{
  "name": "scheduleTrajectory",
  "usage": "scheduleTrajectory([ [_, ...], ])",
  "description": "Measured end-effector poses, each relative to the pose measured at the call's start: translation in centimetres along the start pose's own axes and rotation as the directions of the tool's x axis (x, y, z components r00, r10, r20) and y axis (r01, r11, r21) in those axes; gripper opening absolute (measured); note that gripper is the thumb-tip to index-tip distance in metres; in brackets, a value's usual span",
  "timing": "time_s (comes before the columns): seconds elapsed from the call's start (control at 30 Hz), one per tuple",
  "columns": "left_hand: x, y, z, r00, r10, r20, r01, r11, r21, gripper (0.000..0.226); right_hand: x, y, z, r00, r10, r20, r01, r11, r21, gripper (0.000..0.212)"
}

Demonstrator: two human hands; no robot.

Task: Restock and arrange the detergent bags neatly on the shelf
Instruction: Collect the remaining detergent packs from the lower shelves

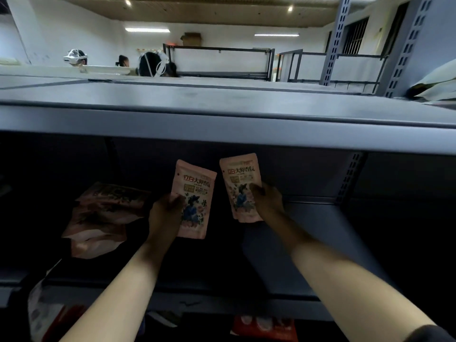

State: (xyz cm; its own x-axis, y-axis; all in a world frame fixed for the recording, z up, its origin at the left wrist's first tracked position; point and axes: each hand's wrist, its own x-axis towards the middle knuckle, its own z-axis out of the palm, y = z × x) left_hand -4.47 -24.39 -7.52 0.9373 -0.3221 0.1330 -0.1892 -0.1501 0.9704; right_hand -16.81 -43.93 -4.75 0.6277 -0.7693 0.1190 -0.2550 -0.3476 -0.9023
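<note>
Here, my left hand (165, 213) grips one pink printed plastic detergent bag (195, 199) and my right hand (267, 202) another (240, 186), both upright under the grey metal shelf's front edge (222, 124); slumped pink bags (103, 218) crowd the left.

- The upper shelf board (222, 119) juts out over the bay and caps it from above; both forearms reach in beneath its front edge
- To the left, a slumped heap of pink bags (103, 218) fills the shelf floor, just beside the left hand (165, 213)
- The two held bags, the left bag (195, 198) and the right bag (240, 186), stand upright side by side with a narrow gap between them
- Right of the right hand (269, 201) the lower shelf surface (308, 233) lies bare as far as the slotted upright (350, 178), which bounds that side
- The back of the bay is too dark to judge its depth
</note>
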Motion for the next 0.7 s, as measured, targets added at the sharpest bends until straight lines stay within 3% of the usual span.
scheduleTrajectory([
  [0.17,-6.2,2.4,1.9,0.992,0.082,-0.100,-0.080,0.997,0.023,0.013,-5.1,-0.3,-4.9,0.994,-0.041,-0.102,0.047,0.997,0.056,0.024],
  [0.3,-11.7,4.4,3.6,0.967,0.190,-0.168,-0.157,0.969,0.189,0.022,-8.6,0.7,-8.0,0.982,-0.017,-0.187,0.044,0.989,0.140,0.022],
  [0.4,-15.3,6.0,4.7,0.939,0.316,-0.134,-0.274,0.925,0.262,0.025,-11.3,1.5,-10.6,0.967,-0.031,-0.253,0.069,0.987,0.145,0.016],
  [0.5,-17.8,7.1,5.7,0.886,0.458,-0.077,-0.415,0.856,0.309,0.034,-13.9,1.9,-13.6,0.947,-0.086,-0.309,0.121,0.988,0.096,0.015],
  [0.57,-19.5,8.3,6.5,0.815,0.578,-0.037,-0.538,0.780,0.319,0.031,-15.4,2.2,-15.5,0.927,-0.138,-0.348,0.160,0.986,0.036,0.017],
  [0.7,-22.1,10.3,8.5,0.736,0.677,-0.011,-0.647,0.708,0.285,0.035,-18.3,2.4,-19.3,0.830,-0.256,-0.496,0.245,0.965,-0.090,0.016],
])
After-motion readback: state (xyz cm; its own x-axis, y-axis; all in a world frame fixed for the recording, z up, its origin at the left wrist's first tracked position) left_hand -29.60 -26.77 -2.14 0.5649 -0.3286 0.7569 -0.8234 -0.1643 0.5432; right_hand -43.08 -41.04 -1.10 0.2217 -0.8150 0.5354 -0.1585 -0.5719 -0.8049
